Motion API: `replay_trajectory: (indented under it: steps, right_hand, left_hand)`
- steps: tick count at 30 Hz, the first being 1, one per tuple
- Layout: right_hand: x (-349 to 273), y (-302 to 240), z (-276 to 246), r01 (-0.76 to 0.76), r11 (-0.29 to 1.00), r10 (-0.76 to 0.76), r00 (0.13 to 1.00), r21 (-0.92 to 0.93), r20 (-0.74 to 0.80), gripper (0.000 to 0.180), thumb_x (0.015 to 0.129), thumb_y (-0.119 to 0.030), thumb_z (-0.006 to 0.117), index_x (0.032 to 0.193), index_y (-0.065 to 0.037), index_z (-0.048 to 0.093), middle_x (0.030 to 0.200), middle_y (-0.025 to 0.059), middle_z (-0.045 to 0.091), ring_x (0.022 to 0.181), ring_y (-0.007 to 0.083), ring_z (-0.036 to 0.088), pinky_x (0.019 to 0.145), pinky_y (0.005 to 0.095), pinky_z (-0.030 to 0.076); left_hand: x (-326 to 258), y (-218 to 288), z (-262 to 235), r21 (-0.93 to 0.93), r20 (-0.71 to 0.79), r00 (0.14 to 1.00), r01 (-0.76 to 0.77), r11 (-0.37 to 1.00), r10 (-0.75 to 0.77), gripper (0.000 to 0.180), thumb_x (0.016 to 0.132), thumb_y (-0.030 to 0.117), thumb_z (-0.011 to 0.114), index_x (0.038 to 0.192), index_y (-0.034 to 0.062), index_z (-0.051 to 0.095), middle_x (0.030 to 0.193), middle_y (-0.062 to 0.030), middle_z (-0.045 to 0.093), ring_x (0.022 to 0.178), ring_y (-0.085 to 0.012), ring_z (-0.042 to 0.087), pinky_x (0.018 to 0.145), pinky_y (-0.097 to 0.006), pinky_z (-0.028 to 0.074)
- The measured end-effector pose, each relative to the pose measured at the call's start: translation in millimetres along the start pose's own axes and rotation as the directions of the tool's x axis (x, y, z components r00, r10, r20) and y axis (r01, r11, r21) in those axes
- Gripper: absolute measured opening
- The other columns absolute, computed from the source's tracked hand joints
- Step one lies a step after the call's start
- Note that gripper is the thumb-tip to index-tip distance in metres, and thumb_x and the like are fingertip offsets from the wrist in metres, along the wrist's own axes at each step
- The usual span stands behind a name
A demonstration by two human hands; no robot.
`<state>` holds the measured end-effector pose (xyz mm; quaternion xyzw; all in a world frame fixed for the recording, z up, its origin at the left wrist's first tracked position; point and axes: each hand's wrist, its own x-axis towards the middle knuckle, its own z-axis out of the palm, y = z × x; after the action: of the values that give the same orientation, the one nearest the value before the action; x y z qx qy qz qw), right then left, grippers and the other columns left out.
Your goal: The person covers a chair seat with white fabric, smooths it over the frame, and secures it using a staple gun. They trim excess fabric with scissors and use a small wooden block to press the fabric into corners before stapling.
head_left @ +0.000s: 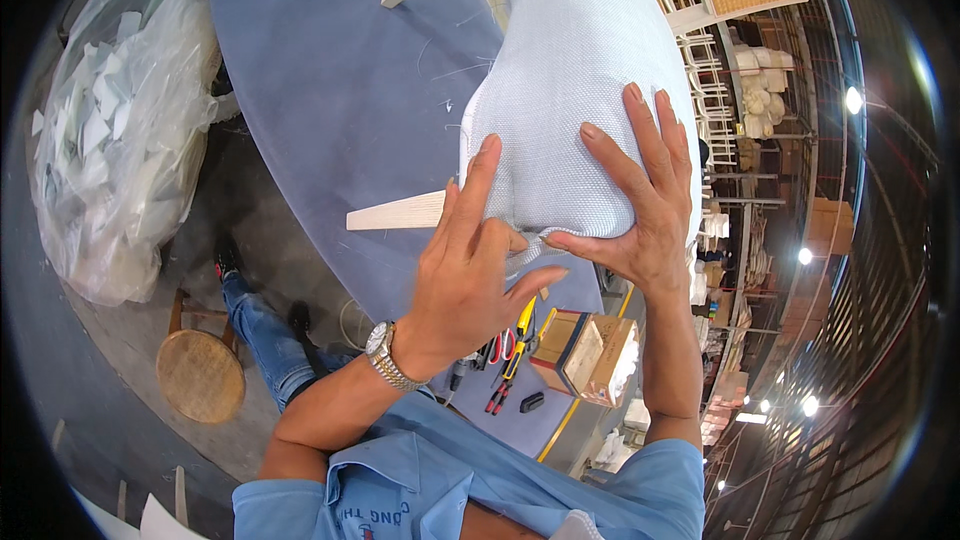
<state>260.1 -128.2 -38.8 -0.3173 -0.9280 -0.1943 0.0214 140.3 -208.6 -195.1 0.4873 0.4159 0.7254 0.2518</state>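
Observation:
A chair seat or back covered in light blue woven fabric (570, 60) lies before me, with pale wooden legs (395, 213) sticking out to the left. My right hand (645, 205) rests spread on the fabric, its thumb at a folded edge near the lower corner. Beside it, my left hand (465, 265) touches the same corner with a bent finger. Its index finger stretches along the cover and its thumb stands apart. The fabric's underside at that fold is mostly hidden by my fingers. A metal wristwatch (382, 342) sits on my left wrist.
The chair lies on a blue cloth-covered table (310, 60). Nearer me are scissors (503, 345), pliers (497, 398), a yellow tool (522, 325) and a wooden box (580, 355). A clear bag of scraps (120, 140) and a round stool (200, 375) stand left.

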Motion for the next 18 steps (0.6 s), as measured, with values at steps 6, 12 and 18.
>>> replay_trajectory:
  steps: [6, 12, 18]
  right_hand:
    - [1.8, 0.1, 0.9, 0.005, 1.000, -0.005, 1.000, 0.001, -0.003, 0.092, 0.054, -0.067, 0.086, 0.130, -0.019, 0.068, 0.157, 0.0145, 0.042, 0.149, 0.0392, 0.029, 0.119, 0.0581, 0.023]
    - [-0.7, 1.0, 3.0, -0.011, 0.999, 0.012, 1.000, 0.034, -0.011, 0.091, 0.052, -0.068, 0.086, 0.130, -0.024, 0.068, 0.157, 0.0121, 0.042, 0.150, 0.0381, 0.028, 0.118, 0.0610, 0.022]
    - [-0.9, 0.1, 1.8, -0.073, 0.994, 0.073, 0.997, 0.075, 0.008, 0.090, 0.048, -0.067, 0.088, 0.128, -0.032, 0.069, 0.158, 0.0071, 0.041, 0.151, 0.0355, 0.025, 0.116, 0.0656, 0.020]
  left_hand:
    - [2.1, 0.9, -2.7, 0.089, 0.041, 0.999, 0.028, 0.996, -0.032, 0.037, 0.069, 0.015, 0.089, 0.073, 0.0042, 0.054, 0.151, -0.0276, 0.043, 0.135, -0.0437, 0.049, 0.107, -0.045, 0.048]
    - [-0.7, -2.1, -4.2, 0.059, 0.081, 0.997, -0.004, 0.998, -0.001, 0.033, 0.076, 0.014, 0.082, 0.071, 0.0000, 0.053, 0.149, -0.0269, 0.046, 0.136, -0.0526, 0.043, 0.106, -0.063, 0.041]
    - [0.4, 0.5, -6.3, 0.170, 0.120, 0.993, -0.004, 0.986, -0.017, 0.031, 0.077, 0.013, 0.082, 0.070, 0.0015, 0.055, 0.149, -0.0216, 0.049, 0.139, -0.0477, 0.041, 0.108, -0.061, 0.040]
